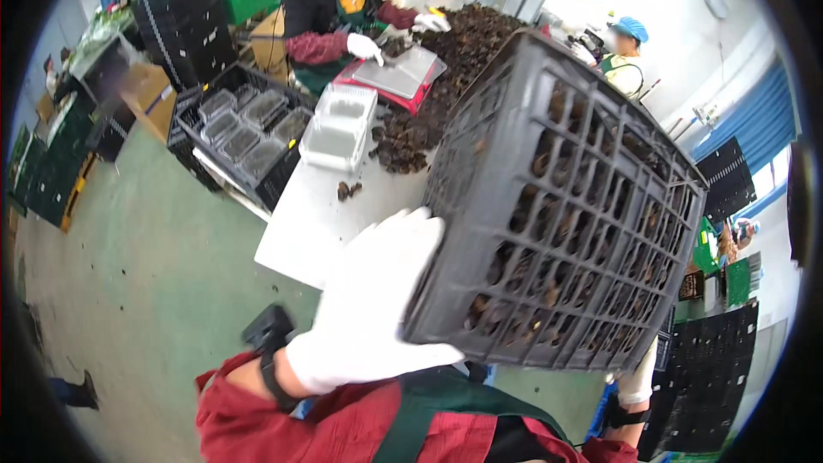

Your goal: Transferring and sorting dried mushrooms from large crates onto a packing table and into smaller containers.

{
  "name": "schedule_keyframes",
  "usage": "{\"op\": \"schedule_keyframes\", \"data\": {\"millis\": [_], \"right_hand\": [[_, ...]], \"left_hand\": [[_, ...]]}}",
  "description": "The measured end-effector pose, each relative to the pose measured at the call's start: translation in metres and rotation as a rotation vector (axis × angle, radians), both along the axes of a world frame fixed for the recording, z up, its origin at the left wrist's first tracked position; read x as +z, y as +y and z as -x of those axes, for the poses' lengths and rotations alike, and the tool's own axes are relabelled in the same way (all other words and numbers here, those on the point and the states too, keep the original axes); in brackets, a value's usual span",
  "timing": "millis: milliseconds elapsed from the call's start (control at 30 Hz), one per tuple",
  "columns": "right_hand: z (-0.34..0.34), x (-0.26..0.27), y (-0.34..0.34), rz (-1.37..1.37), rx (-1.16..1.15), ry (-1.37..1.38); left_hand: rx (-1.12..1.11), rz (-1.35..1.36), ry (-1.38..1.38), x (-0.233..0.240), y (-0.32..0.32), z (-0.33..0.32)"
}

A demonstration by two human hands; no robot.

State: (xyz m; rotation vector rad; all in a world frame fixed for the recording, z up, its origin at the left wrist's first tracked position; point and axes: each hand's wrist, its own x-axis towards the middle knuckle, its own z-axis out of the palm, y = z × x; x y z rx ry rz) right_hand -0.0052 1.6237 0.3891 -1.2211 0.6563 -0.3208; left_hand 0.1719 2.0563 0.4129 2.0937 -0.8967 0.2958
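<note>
A dark grey slatted plastic crate (pixel 578 225) is tilted in front of me, filled with dark brown pieces that look like wood ear mushrooms and show through its slots. My left hand (pixel 379 296), in a white glove, grips the crate's near left side, thumb along its lower edge. At the crate's lower right, only the gloved heel and wrist of my right hand (pixel 638 376) show; its fingers are hidden by the crate. Beyond the crate, a heap of the same mushrooms (pixel 479 35) is spread over the white table (pixel 308 225).
Clear plastic trays (pixel 334 141) stand at the table's left edge, near a red scale (pixel 398 80). A co-worker's gloved hand (pixel 365 48) is at the scale. A black crate (pixel 257 173) of clear trays stands left. Stacked black crates (pixel 701 373) rise at right.
</note>
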Motion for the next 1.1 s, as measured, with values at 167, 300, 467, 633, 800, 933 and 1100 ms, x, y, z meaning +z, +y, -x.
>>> {"op": "schedule_keyframes", "data": {"millis": [167, 300, 467, 633, 800, 933, 1100], "right_hand": [[-0.030, 0.021, -0.004, -0.052, -0.096, 0.129], [-0.042, 0.036, -0.011, -0.066, -0.166, 0.187], [-0.059, 0.052, -0.029, 0.082, 0.058, 0.251], [-0.133, 0.058, -0.063, 0.164, -0.245, 0.320], [-0.181, 0.092, -0.116, -0.045, 0.179, 0.549], [-0.204, 0.101, -0.097, -0.004, 0.264, 0.670], [-0.193, 0.099, -0.099, -0.046, 0.371, 0.576]], "left_hand": [[-0.322, 0.608, 0.298, -0.030, -0.044, -0.030], [-0.350, 0.617, 0.303, -0.026, -0.047, -0.042], [-0.325, 0.637, 0.247, -0.018, -0.059, -0.067], [-0.319, 0.688, 0.257, 0.005, -0.092, -0.071], [-0.230, 0.609, 0.184, 0.013, -0.095, -0.108], [-0.211, 0.602, 0.118, 0.004, -0.098, -0.170], [-0.177, 0.548, 0.013, 0.014, -0.090, -0.178]]}}
